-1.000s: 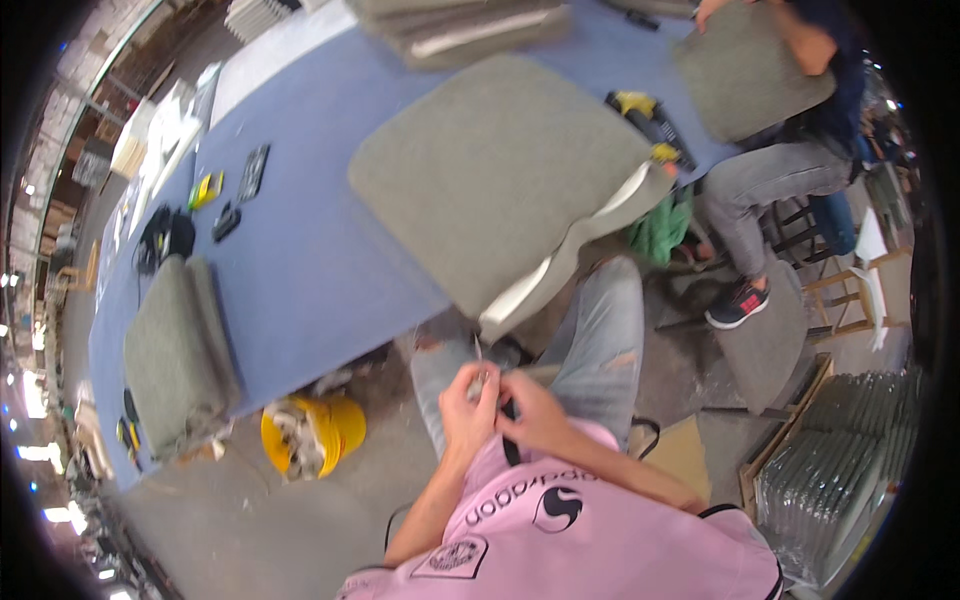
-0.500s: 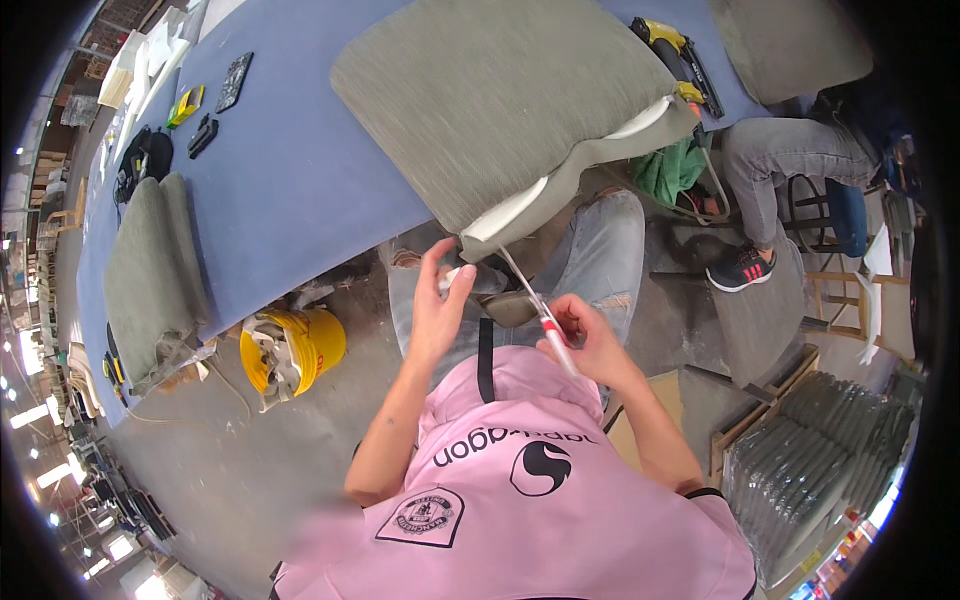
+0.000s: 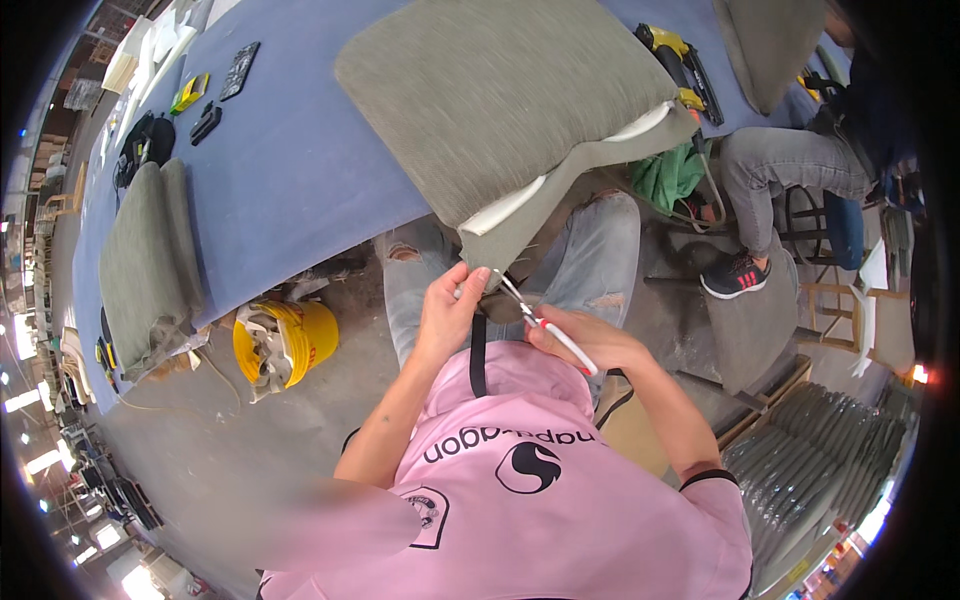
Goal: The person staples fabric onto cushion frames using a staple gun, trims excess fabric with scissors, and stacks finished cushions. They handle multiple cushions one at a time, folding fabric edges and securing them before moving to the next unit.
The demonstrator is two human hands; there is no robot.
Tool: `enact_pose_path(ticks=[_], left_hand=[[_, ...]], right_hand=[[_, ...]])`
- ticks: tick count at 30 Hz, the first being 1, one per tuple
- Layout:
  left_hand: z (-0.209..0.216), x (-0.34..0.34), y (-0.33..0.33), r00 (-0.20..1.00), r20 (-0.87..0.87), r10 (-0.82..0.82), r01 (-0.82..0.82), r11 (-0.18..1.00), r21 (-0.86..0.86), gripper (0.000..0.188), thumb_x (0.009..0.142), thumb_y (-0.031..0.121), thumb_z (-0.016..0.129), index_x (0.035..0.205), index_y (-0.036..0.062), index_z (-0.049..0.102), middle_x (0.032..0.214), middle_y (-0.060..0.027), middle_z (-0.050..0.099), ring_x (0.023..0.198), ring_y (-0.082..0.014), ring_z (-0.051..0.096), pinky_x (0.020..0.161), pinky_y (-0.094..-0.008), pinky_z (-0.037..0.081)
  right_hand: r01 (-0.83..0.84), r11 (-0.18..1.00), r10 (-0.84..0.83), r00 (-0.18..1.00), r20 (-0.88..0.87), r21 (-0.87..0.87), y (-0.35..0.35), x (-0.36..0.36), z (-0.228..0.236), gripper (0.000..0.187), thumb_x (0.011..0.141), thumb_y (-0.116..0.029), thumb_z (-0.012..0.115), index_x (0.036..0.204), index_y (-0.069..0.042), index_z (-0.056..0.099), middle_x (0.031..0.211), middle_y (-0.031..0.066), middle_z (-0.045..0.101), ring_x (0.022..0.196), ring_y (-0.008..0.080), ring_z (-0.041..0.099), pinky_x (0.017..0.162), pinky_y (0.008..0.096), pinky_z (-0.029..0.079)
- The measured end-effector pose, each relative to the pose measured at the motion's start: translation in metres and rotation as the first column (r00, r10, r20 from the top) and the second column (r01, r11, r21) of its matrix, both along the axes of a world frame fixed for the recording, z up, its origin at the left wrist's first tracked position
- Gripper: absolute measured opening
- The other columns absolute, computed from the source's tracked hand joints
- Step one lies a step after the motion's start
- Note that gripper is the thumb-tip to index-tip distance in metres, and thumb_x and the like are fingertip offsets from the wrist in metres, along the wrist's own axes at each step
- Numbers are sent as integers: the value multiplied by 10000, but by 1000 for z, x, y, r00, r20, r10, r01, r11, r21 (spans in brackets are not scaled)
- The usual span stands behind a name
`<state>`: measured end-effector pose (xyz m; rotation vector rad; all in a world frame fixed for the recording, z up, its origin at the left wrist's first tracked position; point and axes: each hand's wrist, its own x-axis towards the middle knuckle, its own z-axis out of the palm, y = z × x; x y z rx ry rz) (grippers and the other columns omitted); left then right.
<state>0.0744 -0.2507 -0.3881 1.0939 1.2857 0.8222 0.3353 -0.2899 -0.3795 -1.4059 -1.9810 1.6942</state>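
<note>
A grey-green padded seat [image 3: 500,100] lies on the blue table with its loose fabric flap [image 3: 510,225] hanging over the near edge. White padding [image 3: 505,205] shows along that side. My left hand [image 3: 450,308] pinches the flap's lower corner between thumb and fingers; a small white bit shows by the fingers. In my right hand [image 3: 595,340] are scissors [image 3: 545,325] with white and red handles. Their blades point up and left, slightly parted, right beside the pinched corner. Whether they touch the fabric I cannot tell.
A yellow bucket [image 3: 318,340] of scraps stands on the floor at left. Folded grey covers [image 3: 150,260], a phone [image 3: 239,70] and a yellow staple gun [image 3: 675,55] lie on the table. At right another person's leg [image 3: 790,165] shows near stacked wrapped panels [image 3: 820,460].
My left hand has risen to the flap's corner and taken hold of it, pulling it downward. The scissors have come in nearer to that corner, their blades now parted.
</note>
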Motion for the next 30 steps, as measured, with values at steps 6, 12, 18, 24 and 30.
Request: enact_pose_path(ticks=[6, 12, 18, 24, 30], left_hand=[[-13, -3, -2, 1000, 20, -10, 9, 999, 41, 320, 1175, 315, 662, 1052, 20, 687, 839, 65, 593, 813, -49, 505, 705, -281, 448], [-12, -4, -1, 1000, 15, -23, 23, 1000, 1, 327, 1179, 302, 648, 1013, 20, 660, 836, 58, 578, 805, -67, 501, 707, -289, 449], [-16, -15, -5, 998, -53, -32, 32, 999, 4, 309, 1176, 274, 638, 1010, 13, 643, 817, 36, 542, 811, -70, 490, 723, -291, 453], [-18, -13, -2, 996, -74, -50, 53, 998, 32, 320, 1173, 265, 642, 996, -1, 642, 825, 23, 566, 828, -81, 497, 735, -307, 462], [-30, -27, -17, 947, -296, -126, 155, 985, 76, 320, 1147, 295, 668, 1076, -11, 732, 850, -83, 729, 755, -153, 548, 709, -364, 501]], right_hand=[[2, 981, -15, 998, -65, -192, 34, -21, 9, 851, 1080, -882, 384, 1077, -62, 611, 928, 173, 728, 850, 305, 760, 741, 462, 567], [100, 983, -120, 985, -123, -156, 28, -26, -7, 717, 1085, -772, 580, 910, -78, 635, 692, 50, 679, 616, 191, 708, 562, 366, 522], [158, 972, -189, 966, -178, -174, 21, -31, -15, 580, 1137, -607, 636, 910, -74, 616, 666, 14, 635, 559, 125, 628, 531, 317, 500], [220, 941, -292, 912, -288, -257, 29, -42, -31, 634, 1065, -683, 705, 880, -81, 635, 631, 6, 613, 553, 126, 642, 517, 324, 498], [245, 957, -270, 948, -170, -156, 29, -40, -39, 487, 1015, -452, 874, 839, -93, 596, 645, -30, 570, 518, 80, 547, 468, 308, 419]])
